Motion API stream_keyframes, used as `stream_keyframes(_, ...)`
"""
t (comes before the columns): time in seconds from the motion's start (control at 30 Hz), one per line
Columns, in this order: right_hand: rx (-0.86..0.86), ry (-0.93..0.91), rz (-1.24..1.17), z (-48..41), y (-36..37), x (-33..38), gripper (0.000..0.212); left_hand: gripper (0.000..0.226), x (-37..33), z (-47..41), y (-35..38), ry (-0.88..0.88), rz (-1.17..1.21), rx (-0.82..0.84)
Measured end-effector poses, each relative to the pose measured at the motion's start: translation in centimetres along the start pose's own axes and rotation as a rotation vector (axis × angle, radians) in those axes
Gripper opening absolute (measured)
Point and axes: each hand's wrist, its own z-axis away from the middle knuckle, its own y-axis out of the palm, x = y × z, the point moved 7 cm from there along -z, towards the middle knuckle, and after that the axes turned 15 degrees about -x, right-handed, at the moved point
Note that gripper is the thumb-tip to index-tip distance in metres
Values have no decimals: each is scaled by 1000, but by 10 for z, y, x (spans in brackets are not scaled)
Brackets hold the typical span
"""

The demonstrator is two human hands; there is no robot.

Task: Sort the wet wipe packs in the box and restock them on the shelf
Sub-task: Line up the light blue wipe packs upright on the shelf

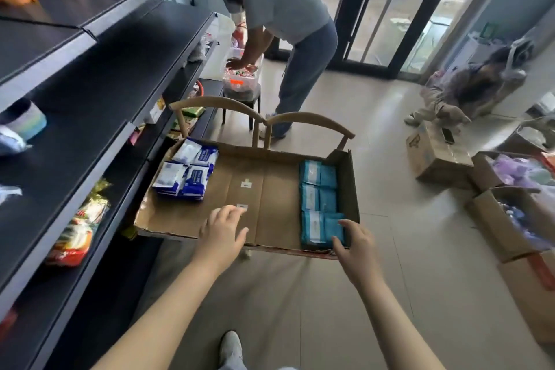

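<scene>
You had both arms stretched forward and down, forearms bare, reaching to the near edge of the shallow cardboard box (264, 186) that sat on a wooden chair (309, 119).

Your left hand (223, 228) was palm down over the bare floor of the box at its near rim. The fingers were loosely spread and slightly bent, the thumb stuck out to the right, and the hand held nothing.

Your right hand (356, 242) was at the near right corner of the box. Its fingers were relaxed and a little parted, the thumb pointed inward, and the fingertips were at the nearest of the teal packs (318, 204). Whether they actually touched that pack could not be told; nothing was gripped.

The teal packs lay in two neat columns along the right wall of the box. The blue-and-white packs (187, 173) were piled in the far left corner, well apart from the teal ones, with bare cardboard between the two groups.

The dark shelf (90, 117) ran along your left, just beside the box, and a red-and-gold snack bag (79, 228) lay on a lower tier.
</scene>
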Motion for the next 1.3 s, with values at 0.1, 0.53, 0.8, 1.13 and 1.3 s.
stream_keyframes(0.1, -1, 84, 0, -29, 14, -25, 45, 42, -10, -29, 36, 3, 25, 87)
stream_keyframes(0.53, 148, 605, -65, -145, 176, -199, 43, 41, -3, -89, 272, -374, 79, 450)
stream_keyframes(0.8, 307, 823, 1, -171, 273, -284, 59, 43, -7, -95, 431, -734, 212, 627)
stream_keyframes(1.13, 348, 717, 203, -172, 307, -290, 59, 26, -1, -85, 494, -1109, 318, 536)
stream_keyframes(1.3, 287, 660, 168, -179, 305, -284, 39, 6, 7, -78, 482, -1174, 492, 582)
